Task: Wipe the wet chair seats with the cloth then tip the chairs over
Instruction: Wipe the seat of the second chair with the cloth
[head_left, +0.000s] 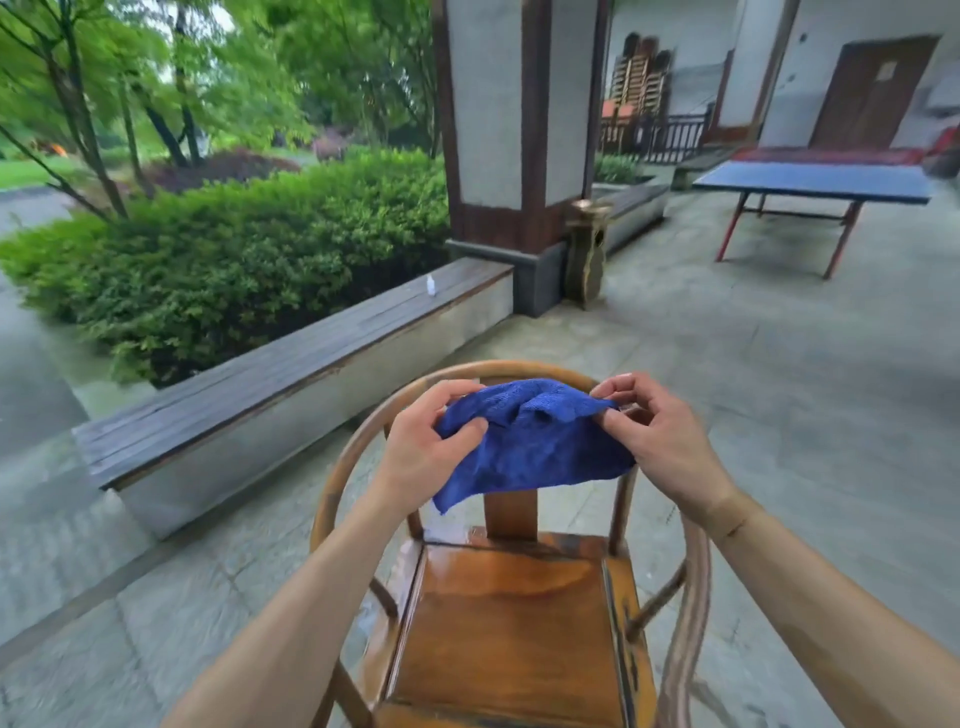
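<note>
Above the wooden chair (511, 613), the left hand (421, 452) and right hand (657, 436) are pinching the blue cloth (535, 441), fingers closed on its top corners; seat glistening wet, low bench (291, 364) left, ping-pong table (815, 182) far right.

Lighting: soft overcast daylight, even, no hard shadows. Glare: pale sheen on wet chair seat (511, 613). Blur: trees (104, 78), paving (78, 597) smeared toward frame edges. Distortion: wide-angle bowing at borders. Centre sharp.
</note>
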